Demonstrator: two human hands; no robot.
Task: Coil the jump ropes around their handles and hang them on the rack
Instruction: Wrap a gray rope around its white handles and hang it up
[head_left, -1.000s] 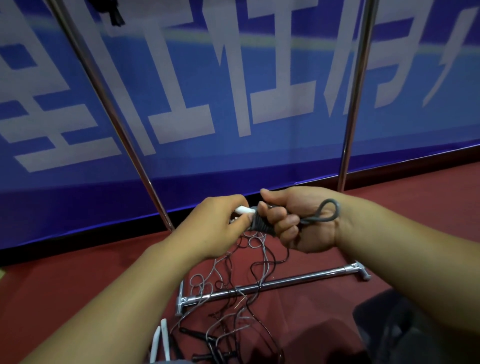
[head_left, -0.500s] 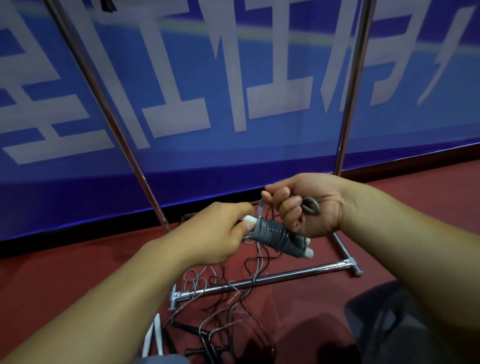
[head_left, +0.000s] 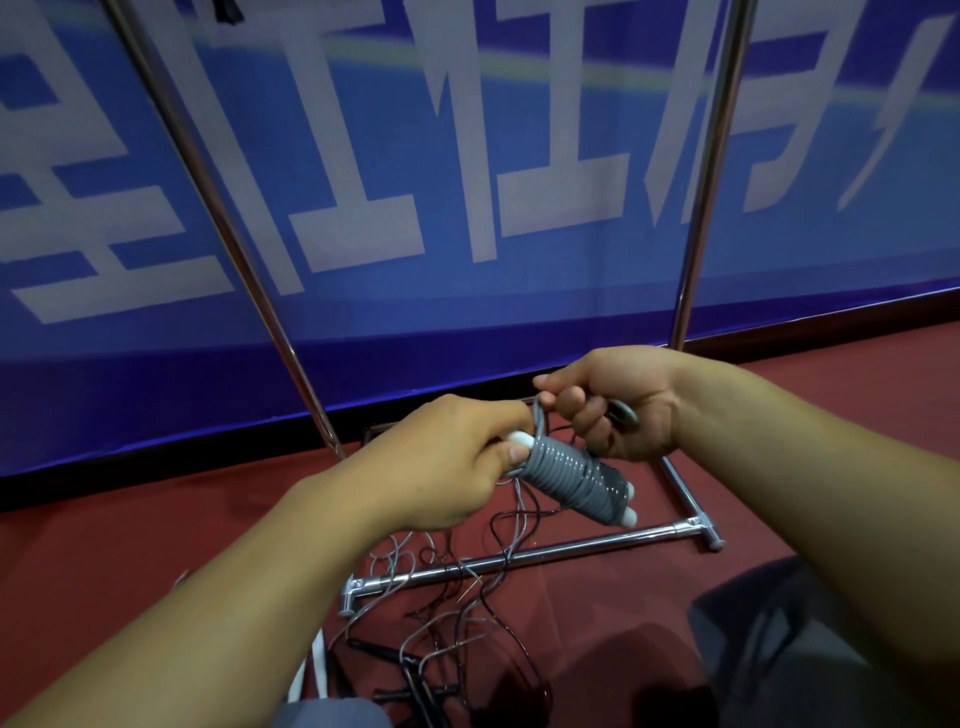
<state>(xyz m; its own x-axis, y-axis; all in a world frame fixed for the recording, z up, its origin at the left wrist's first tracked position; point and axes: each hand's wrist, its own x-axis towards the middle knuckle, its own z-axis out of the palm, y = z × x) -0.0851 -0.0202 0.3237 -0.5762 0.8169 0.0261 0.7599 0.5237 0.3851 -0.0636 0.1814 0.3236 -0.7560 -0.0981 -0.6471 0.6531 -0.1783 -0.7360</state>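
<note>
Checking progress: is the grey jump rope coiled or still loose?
Coiled: the grey jump rope wraps its white-tipped handles tightly; the right hand holds only a short end loop.

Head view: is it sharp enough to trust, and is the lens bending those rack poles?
Head view: hands and grey coil are fairly sharp; the left hand grips the white handle end, the right hand pinches the cord. The banner lettering is soft and smeared. The left pole leans strongly, which looks like wide-angle distortion; the lower corners are dim; the floor bar shows glare.
</note>
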